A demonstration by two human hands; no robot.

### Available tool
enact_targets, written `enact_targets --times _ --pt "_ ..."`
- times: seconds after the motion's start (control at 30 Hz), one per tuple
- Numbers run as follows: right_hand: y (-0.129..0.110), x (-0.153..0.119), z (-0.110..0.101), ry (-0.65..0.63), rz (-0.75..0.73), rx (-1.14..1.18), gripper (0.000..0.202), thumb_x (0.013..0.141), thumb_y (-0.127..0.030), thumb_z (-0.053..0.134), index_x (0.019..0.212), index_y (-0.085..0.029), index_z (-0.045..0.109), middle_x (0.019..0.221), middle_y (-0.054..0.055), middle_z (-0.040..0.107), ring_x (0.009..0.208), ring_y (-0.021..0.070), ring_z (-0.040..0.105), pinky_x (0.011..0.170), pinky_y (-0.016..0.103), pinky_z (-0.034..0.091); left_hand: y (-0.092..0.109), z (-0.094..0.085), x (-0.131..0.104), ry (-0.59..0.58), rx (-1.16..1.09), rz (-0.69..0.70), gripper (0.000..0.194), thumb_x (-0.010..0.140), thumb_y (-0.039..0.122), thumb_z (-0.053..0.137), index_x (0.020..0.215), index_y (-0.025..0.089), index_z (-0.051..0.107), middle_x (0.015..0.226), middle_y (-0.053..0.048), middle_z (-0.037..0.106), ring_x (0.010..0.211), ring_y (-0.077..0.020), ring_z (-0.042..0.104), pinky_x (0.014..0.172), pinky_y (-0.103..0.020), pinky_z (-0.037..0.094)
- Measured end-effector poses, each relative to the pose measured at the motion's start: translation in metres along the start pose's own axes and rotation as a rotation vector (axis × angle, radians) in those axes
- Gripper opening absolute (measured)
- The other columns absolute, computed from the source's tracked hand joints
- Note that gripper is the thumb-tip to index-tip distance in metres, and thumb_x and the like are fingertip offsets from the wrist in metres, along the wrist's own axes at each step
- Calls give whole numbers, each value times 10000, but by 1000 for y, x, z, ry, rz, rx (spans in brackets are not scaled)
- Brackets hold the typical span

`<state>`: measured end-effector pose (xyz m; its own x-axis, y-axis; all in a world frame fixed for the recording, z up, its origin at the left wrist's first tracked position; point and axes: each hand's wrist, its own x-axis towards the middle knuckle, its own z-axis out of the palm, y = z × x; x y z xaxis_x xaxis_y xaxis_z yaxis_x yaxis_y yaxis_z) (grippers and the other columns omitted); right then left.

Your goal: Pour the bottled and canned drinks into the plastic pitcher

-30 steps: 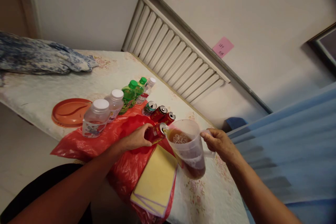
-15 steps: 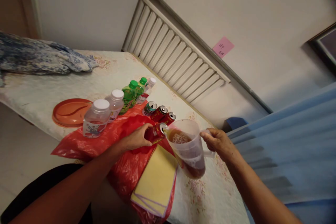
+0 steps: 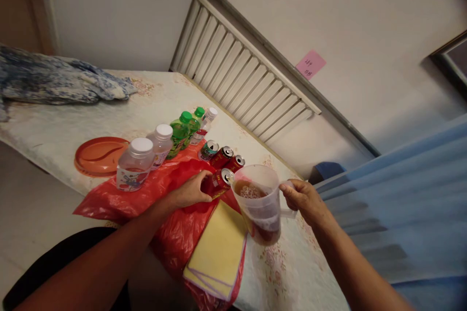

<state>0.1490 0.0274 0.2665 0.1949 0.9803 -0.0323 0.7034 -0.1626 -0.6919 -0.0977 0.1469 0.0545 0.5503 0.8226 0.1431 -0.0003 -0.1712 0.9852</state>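
Observation:
My left hand (image 3: pixel 195 188) is wrapped round a red can (image 3: pixel 218 183), whose open top tilts toward the pitcher. In my right hand (image 3: pixel 299 196) is the handle of a clear plastic pitcher (image 3: pixel 263 214) holding brown, bubbly liquid. The pitcher leans left, its spout at the can's top. Behind the held can stand two more red cans (image 3: pixel 222 156) and a green can (image 3: pixel 209 149). Below the held can lies a folded yellow cloth (image 3: pixel 219 250), partly on a red plastic bag (image 3: pixel 178 233).
Clear bottles with white caps (image 3: pixel 134 165) and green bottles (image 3: pixel 178 133) stand in a row on the table (image 3: pixel 146 116). An orange lid (image 3: pixel 98 155) lies left of them. Patterned fabric (image 3: pixel 65 80) is at the far left, and a radiator (image 3: pixel 244 68) lines the wall.
The pitcher has become slightly more upright, its base shifting a little left. My left hand still holds the red can in nearly the same place.

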Motion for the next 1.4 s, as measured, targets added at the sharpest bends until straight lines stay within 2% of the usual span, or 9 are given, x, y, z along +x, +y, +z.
enact_targets --times 0.23,0.4,0.53,0.7,0.9,1.03,1.2,1.4 --pt "22 0 8 55 -21 223 491 740 -593 691 546 -207 457 437 -67 370 423 79 288 440 231 230 8 0 -2 55 -63 -14 628 588 193 725 1173 190 497 1100 -54 661 1000 -246 643 866 -352 512" --pt "21 0 19 71 -77 447 561 763 -619 662 498 -219 369 434 -80 295 418 68 224 429 238 191 15 -4 -6 57 -230 1 625 576 188 718 1156 202 485 1131 -54 665 1097 -265 625 930 -392 503" --pt "17 5 29 172 -107 575 557 805 -626 603 516 -230 340 434 -89 249 403 67 187 413 243 165 15 -10 -15 40 -268 -2 651 589 183 736 1186 195 478 1201 -76 643 1149 -280 610 976 -424 491" --pt "10 18 43 295 -124 716 509 780 -558 656 565 -235 327 454 -109 225 394 57 149 392 228 145 10 -18 -26 -35 -290 -25 718 579 192 753 1234 213 458 1272 -80 619 1212 -298 582 1021 -449 469" --pt "5 38 69 303 -161 853 479 795 -534 630 599 -245 303 443 -121 232 369 55 136 376 226 141 21 -20 -44 -207 -293 -2 745 560 157 759 1241 245 471 1233 -33 635 1261 -288 535 1068 -426 425" --pt "2 51 94 308 -142 945 459 760 -500 650 601 -242 306 440 -121 241 374 57 158 396 228 152 26 -13 -58 -315 -244 -56 762 547 174 802 1242 250 498 1239 -37 631 1226 -296 558 1032 -405 447" --pt "-1 62 125 258 -102 962 446 751 -531 618 597 -242 315 433 -115 267 377 60 177 414 240 158 18 3 -65 -461 -290 -45 796 525 244 856 1251 255 532 1245 -43 635 1198 -313 572 1002 -395 456" --pt "5 68 154 235 -92 999 424 758 -509 596 594 -245 307 433 -116 267 385 64 172 432 247 168 15 16 -64 -516 -192 -38 780 472 293 882 1191 243 582 1153 -44 653 1116 -331 585 918 -395 490"
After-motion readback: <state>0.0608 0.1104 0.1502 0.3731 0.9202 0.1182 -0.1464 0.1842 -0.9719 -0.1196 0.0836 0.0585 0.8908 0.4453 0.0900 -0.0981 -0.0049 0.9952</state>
